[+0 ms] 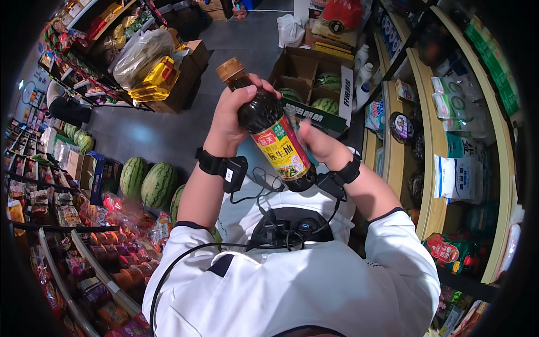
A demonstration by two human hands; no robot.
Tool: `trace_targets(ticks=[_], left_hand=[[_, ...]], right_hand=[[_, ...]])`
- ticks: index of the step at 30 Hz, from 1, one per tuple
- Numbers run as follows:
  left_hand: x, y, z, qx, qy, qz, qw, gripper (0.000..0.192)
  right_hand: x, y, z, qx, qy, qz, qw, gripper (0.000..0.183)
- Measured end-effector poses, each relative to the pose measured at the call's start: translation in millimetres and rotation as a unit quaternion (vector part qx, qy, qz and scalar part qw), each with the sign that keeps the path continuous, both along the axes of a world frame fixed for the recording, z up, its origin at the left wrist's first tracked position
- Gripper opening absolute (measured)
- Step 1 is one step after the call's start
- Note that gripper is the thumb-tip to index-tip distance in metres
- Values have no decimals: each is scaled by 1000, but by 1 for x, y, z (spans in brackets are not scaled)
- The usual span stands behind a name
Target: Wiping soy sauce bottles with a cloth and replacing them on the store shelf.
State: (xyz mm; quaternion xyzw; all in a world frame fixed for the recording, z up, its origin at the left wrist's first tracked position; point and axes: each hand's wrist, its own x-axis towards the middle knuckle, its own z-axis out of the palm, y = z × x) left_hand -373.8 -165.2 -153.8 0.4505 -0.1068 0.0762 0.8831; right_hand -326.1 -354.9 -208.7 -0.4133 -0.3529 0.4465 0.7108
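Observation:
A dark bottle of Haitian soy sauce (280,145) with an orange-brown cap (230,68) is held tilted in front of my body. My left hand (242,103) wraps around its upper part below the neck, with the thumb across the front. The yellow and red label faces up. My right hand (318,141) is beside the bottle's right side and slightly blurred. A crumpled greyish item (290,113), possibly cloth or film, shows between that hand and the bottle. The right fingers are mostly hidden, so their grip is unclear.
Shelves with packaged goods (457,177) rise on my right. Ahead, a divided cardboard box (294,59) holds watermelons. Whole watermelons (159,185) lie on the left near snack shelves (105,269). Black cables (257,198) run from my wrist straps to a waist pouch. A person (67,103) is far left.

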Motion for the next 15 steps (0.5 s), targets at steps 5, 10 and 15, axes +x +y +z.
trace_targets(ticks=[5, 10, 15], left_hand=[[-2, -1, 1, -25, 14, -19, 999, 21], [-10, -11, 9, 78, 26, 66, 994, 23], [-14, -22, 10, 92, 27, 127, 987, 23]], right_hand=[[1, 3, -3, -14, 154, 32, 987, 84], [-2, 7, 6, -157, 70, -63, 983, 70], [-7, 8, -3, -133, -32, -158, 978, 64]])
